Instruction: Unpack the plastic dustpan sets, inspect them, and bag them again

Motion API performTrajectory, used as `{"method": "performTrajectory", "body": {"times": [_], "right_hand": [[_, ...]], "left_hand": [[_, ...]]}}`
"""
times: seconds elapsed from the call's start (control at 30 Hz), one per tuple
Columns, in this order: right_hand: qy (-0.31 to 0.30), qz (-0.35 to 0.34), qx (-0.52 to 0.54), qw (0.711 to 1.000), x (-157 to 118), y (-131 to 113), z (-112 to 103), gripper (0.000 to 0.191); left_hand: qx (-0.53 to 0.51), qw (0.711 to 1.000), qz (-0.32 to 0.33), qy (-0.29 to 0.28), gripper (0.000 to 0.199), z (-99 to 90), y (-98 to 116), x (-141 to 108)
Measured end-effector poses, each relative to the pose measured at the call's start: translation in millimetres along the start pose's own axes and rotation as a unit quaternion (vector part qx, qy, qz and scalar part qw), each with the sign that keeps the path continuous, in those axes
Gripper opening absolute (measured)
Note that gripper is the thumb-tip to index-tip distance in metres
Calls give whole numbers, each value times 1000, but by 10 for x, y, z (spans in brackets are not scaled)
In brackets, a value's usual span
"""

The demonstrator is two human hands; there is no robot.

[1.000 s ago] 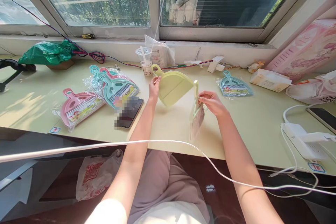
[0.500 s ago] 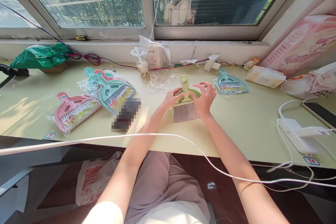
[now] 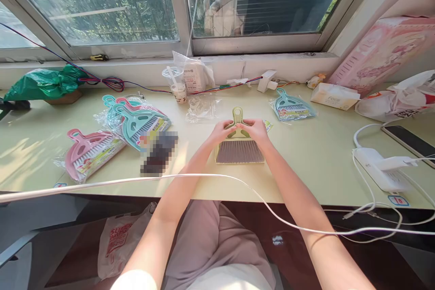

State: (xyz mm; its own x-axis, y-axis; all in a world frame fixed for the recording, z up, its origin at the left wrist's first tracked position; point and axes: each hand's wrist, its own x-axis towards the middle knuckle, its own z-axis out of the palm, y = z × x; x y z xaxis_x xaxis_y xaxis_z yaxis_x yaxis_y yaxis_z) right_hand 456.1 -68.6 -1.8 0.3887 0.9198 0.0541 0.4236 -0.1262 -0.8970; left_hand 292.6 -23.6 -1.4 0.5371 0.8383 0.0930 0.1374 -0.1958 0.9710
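A yellow-green brush and dustpan set [image 3: 239, 150] lies on the pale table in front of me, its handle pointing toward the window and its grey-brown bristles toward me. My left hand [image 3: 221, 131] grips its left shoulder, thumb on top near the handle's base. On the right shoulder, my right hand [image 3: 255, 130] holds it the same way, the two thumbs almost meeting. A small printed label [image 3: 268, 125] shows just behind my right hand. The undersides of the set and some fingertips are hidden.
Wrapped pink [image 3: 91, 152] and teal [image 3: 144, 124] sets and a blurred dark object [image 3: 159, 153] are at left. A cup [image 3: 176, 85] and clear wrapper [image 3: 202, 108] stand behind. A blue set [image 3: 294, 106] and power strip [image 3: 380, 170] are at right. A white cable [image 3: 204, 175] crosses in front.
My right hand has come down from its raised, spread pose onto the set's right side. The brush now sits straight within the dustpan, where it was tilted before. The camera view has shifted slightly.
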Motion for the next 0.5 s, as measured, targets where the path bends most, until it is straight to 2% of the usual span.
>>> {"method": "performTrajectory", "body": {"times": [0.1,0.17,0.23,0.27,0.33,0.4,0.43,0.5], "right_hand": [[11,12,-22,1000,23,-19,-8,39],[-36,-7,5,999,69,1,-54,43],[-108,-35,55,992,136,64,-133,47],[-124,-49,69,989,174,113,-181,48],[-82,-76,31,993,248,242,-280,47],[16,-95,-88,991,309,390,-360,41],[51,-98,-155,982,331,459,-386,38],[66,-96,-251,961,358,564,-411,36]], "left_hand": [[39,999,24,2,30,31,-16,9],[15,1000,18,4,30,44,-43,31],[-35,999,-15,13,33,22,-86,60],[-61,997,-38,26,38,-10,-114,74],[-116,988,-88,51,50,-116,-179,97],[-168,977,-114,63,55,-255,-251,116],[-186,974,-111,69,54,-322,-287,126],[-199,973,-75,94,51,-427,-351,148]]}}
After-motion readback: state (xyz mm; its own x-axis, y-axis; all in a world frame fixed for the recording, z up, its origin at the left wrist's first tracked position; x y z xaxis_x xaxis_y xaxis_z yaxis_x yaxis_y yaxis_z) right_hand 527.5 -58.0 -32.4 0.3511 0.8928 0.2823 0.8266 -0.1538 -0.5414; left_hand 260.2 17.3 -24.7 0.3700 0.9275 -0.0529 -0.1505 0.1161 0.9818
